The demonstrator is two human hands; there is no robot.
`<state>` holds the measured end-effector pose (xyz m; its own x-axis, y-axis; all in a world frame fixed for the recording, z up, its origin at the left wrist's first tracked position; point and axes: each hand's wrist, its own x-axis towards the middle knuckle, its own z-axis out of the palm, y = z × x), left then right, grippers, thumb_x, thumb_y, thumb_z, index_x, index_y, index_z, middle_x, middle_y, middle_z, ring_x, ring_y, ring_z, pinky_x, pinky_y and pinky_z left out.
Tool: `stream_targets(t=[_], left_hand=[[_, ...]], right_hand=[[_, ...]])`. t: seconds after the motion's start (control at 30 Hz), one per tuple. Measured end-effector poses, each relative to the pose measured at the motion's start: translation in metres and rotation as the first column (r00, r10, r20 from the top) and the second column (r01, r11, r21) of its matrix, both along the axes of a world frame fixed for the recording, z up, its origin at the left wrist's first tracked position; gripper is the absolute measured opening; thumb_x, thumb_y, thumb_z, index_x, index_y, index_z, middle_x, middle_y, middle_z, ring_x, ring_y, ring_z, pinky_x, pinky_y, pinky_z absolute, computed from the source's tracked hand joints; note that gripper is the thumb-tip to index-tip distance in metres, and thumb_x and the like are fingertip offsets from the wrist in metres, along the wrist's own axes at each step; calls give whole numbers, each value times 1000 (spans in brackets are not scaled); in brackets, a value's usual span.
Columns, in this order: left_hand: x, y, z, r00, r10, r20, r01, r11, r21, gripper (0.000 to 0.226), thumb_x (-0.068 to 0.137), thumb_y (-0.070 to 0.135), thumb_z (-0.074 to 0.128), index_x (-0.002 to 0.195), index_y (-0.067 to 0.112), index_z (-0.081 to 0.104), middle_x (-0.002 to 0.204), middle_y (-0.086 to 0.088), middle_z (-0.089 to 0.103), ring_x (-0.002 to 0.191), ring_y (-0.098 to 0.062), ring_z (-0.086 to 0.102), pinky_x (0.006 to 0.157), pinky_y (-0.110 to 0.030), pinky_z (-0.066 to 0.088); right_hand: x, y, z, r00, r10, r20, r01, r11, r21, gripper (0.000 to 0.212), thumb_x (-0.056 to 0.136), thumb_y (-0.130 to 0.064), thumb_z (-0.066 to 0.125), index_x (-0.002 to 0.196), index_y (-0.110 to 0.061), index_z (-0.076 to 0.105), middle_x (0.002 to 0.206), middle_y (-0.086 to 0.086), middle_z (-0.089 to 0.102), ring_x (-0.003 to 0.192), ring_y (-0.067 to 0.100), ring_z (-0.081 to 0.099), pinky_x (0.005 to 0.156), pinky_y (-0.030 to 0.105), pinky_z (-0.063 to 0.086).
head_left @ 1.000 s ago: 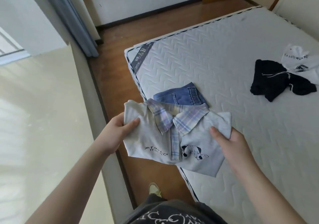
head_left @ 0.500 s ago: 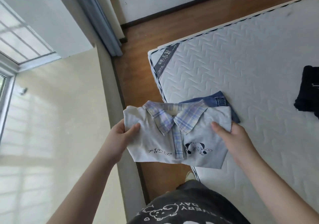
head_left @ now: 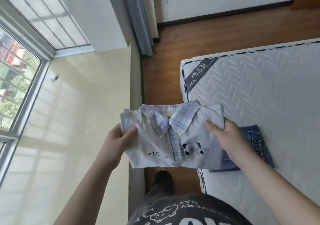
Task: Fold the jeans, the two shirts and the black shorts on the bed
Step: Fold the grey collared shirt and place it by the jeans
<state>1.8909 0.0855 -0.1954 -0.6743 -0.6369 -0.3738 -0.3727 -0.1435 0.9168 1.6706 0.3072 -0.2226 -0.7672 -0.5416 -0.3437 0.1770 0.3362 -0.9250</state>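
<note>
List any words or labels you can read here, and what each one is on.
"EVERY DAY", seen upside down, on the person's dark T-shirt.
Small black lettering beside a dog drawing on the folded grey shirt: too small and stylised to read.
White characters on the dark corner label of the mattress: too blurred to read.

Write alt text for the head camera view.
Both hands, left hand and right hand, hold a folded grey shirt with a plaid collar above the mattress edge; folded jeans lie beneath the right hand.

Daylight from a barred window (head_left: 20,65) falls on a cream wall (head_left: 83,103), beside a grey curtain (head_left: 138,17) and wooden floor (head_left: 216,32).
</note>
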Motion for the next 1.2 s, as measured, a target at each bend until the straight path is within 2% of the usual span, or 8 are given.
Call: stream_targets(t=[0.07, 0.13, 0.23, 0.43, 0.67, 0.9, 1.03, 1.2], left_hand=[[-7, -30, -4, 1000, 1, 6, -1, 1000, -14, 22, 97, 26, 61, 116, 15, 67, 109, -8, 74, 104, -26, 70, 94, -51, 53], [-14, -61, -6, 1000, -3, 3, 3, 1000, -25, 21, 98, 25, 60, 115, 15, 67, 109, -7, 74, 104, -25, 70, 94, -51, 53], [-25, -109, -5, 1000, -6, -10, 6, 999, -35, 28, 91, 33, 61, 114, 17, 67, 108, -6, 74, 104, -24, 70, 94, -52, 53], [-57, -197, 0, 999, -37, -24, 36, 999, -24, 20, 98, 24, 60, 116, 16, 65, 108, -4, 74, 103, -21, 70, 89, -41, 55], [-119, -255, -6, 998, -49, -39, 49, 999, 3, 18, 97, 23, 62, 113, 15, 66, 103, -5, 75, 98, -23, 71, 85, -40, 57], [-197, -314, -10, 998, -54, -22, 54, 998, 27, 36, 83, 38, 67, 110, 15, 67, 104, -8, 74, 99, -25, 71, 91, -52, 55], [-257, -355, -15, 999, -52, -7, 52, 998, 23, 33, 82, 37, 68, 108, 16, 68, 102, -8, 75, 97, -27, 72, 91, -53, 55], [-332, -400, -14, 997, -76, 32, 76, 997, 3, 31, 82, 39, 68, 106, 20, 69, 101, -5, 75, 97, -26, 72, 92, -55, 54]], right_hand=[[-11, -35, -4, 999, 27, -30, -26, 999, 21, 45, 71, -63, 69, 97, -26, 71, 92, -3, 76, 92, 19, 71, 89, 54, 53], [-18, -72, -4, 997, 48, -52, -47, 999, 27, 31, 78, -56, 70, 95, -30, 72, 92, -5, 76, 92, 17, 71, 90, 52, 53], [-29, -123, -4, 997, 33, -68, -31, 999, 18, 13, 89, -37, 70, 93, -25, 72, 91, -7, 76, 91, 14, 71, 91, 49, 53], [-44, -198, 6, 997, -4, -82, 5, 1000, 14, 9, 89, -32, 70, 93, -25, 72, 91, -11, 76, 90, 7, 71, 90, 40, 55], [-85, -256, 10, 993, -28, -112, 32, 999, 35, 12, 90, -34, 68, 97, -25, 72, 92, -12, 75, 91, 6, 70, 86, 34, 54], [-148, -310, 2, 993, -87, -81, 89, 996, 14, 16, 89, -34, 70, 100, -24, 71, 94, -10, 75, 91, 9, 70, 86, 38, 55], [-202, -345, -9, 992, -121, -22, 122, 993, 7, 16, 89, -32, 70, 100, -21, 72, 95, -3, 76, 94, 17, 71, 93, 48, 53], [-269, -397, -12, 996, -82, -25, 83, 996, 40, 19, 90, -35, 69, 101, -21, 72, 93, -5, 76, 93, 15, 71, 92, 48, 53]])
